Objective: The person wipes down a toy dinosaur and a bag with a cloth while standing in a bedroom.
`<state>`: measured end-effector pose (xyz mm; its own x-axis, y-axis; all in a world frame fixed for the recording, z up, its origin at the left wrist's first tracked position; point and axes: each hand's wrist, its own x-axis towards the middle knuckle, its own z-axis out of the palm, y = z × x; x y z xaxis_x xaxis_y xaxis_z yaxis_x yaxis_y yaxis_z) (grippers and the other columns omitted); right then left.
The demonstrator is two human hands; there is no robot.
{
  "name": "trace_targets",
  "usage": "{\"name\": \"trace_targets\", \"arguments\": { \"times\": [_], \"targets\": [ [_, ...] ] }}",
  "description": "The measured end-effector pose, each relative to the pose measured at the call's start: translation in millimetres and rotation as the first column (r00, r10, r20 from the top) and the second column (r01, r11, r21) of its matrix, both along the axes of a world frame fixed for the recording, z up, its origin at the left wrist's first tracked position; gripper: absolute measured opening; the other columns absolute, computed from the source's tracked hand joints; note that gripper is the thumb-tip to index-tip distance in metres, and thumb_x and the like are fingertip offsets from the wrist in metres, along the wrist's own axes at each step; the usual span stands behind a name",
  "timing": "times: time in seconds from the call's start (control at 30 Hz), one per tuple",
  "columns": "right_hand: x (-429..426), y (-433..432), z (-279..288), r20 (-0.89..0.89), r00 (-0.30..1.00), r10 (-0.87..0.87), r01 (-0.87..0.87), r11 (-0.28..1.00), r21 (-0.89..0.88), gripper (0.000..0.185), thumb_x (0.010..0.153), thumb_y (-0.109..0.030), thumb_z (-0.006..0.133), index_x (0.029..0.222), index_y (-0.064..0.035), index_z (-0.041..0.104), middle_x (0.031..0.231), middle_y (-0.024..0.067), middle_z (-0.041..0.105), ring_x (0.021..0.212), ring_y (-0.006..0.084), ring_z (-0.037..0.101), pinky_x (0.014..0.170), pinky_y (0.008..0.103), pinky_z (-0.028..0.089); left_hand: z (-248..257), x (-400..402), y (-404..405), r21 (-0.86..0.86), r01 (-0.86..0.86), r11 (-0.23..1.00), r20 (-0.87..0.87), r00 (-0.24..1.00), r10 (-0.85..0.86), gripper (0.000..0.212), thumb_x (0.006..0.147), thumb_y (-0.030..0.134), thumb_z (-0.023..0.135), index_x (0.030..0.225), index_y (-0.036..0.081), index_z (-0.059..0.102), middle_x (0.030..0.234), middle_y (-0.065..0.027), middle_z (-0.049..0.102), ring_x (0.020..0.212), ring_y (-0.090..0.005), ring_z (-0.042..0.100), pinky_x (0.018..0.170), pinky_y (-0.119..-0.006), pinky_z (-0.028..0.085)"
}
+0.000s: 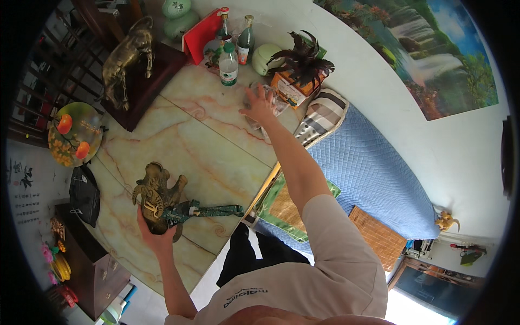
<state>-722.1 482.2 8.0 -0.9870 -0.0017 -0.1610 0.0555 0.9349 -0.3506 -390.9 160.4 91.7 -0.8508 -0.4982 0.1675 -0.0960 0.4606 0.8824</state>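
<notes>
On the marble-patterned tabletop (203,146), near its front left, a bronze-coloured animal figurine (156,187) has a dark green printed lanyard (219,211) lying against it. My left hand (156,237) grips the figurine at its near end. Reaching to the far right, my right hand (260,106) is spread with fingers apart over a crumpled clear plastic bag (280,103); whether the fingers touch it is not certain. Just beyond that hand are a green-capped plastic bottle (228,69) and an orange box (290,90) with a dark feather bunch (304,61) above it.
Two glass bottles (245,40), a red folder-like stand (203,34) and green gourd-shaped ceramics (176,20) line the back. A brass bull statue (128,61) stands on a dark base at the back left. Further left are a round decorative plate (76,134) and a black pouch (84,195).
</notes>
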Motion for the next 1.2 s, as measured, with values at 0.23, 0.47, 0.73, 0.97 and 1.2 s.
{"name": "trace_targets", "arguments": {
  "times": [0.23,0.47,0.73,0.97,1.2],
  "targets": [
    [29,49,-28,-0.062,0.997,0.054,-0.043,0.987,0.156,0.064,0.065,-0.026,0.076,0.126,-0.0294,0.057,0.149,0.0027,0.03,0.138,0.0374,0.025,0.097,0.0637,0.038,18,-58,34,0.064,0.126,0.99,0.032,0.991,-0.128,0.096,0.051,0.008,0.077,0.14,0.006,0.042,0.13,-0.0109,0.051,0.117,-0.0253,0.051,0.101,-0.036,0.04],
    [148,141,-36,-0.188,0.975,-0.116,0.103,0.992,-0.08,0.049,0.066,-0.011,0.067,0.113,-0.0197,0.063,0.13,0.0067,0.049,0.114,0.0356,0.052,0.089,0.0456,0.05,0,-168,111,-0.359,0.429,0.829,0.043,0.895,-0.445,0.093,0.049,0.015,0.083,0.134,0.01,0.047,0.127,-0.0123,0.054,0.112,-0.0342,0.054,0.093,-0.043,0.045],
    [348,195,-31,0.11,0.936,-0.335,0.352,0.864,-0.359,0.056,0.06,-0.015,0.07,0.116,-0.013,0.064,0.126,0.0134,0.056,0.112,0.0354,0.057,0.092,0.0409,0.049,3,-272,188,-0.559,0.671,0.487,0.279,0.705,-0.652,0.093,0.048,0.023,0.085,0.133,0.019,0.047,0.121,-0.0079,0.056,0.107,-0.0336,0.056,0.09,-0.044,0.046],
    [454,198,-47,0.233,0.882,-0.409,0.47,0.795,-0.384,0.055,0.061,-0.012,0.069,0.115,-0.0121,0.064,0.123,0.0132,0.058,0.11,0.032,0.06,0.091,0.0387,0.05,14,-317,211,-0.623,0.781,0.037,0.506,0.438,-0.743,0.099,0.045,0.017,0.085,0.135,0.024,0.045,0.127,-0.0051,0.053,0.115,-0.0322,0.051,0.101,-0.046,0.039],
    [363,180,-4,-0.055,0.941,-0.333,0.267,0.836,-0.48,0.057,0.062,-0.005,0.067,0.117,-0.0136,0.062,0.129,0.0178,0.048,0.112,0.0394,0.054,0.092,0.0437,0.048,14,-342,229,-0.631,0.776,-0.01,0.603,0.482,-0.636,0.104,0.049,0.006,0.085,0.141,0.027,0.04,0.14,-0.0009,0.045,0.129,-0.0308,0.041,0.108,-0.051,0.031]
  ]
}}
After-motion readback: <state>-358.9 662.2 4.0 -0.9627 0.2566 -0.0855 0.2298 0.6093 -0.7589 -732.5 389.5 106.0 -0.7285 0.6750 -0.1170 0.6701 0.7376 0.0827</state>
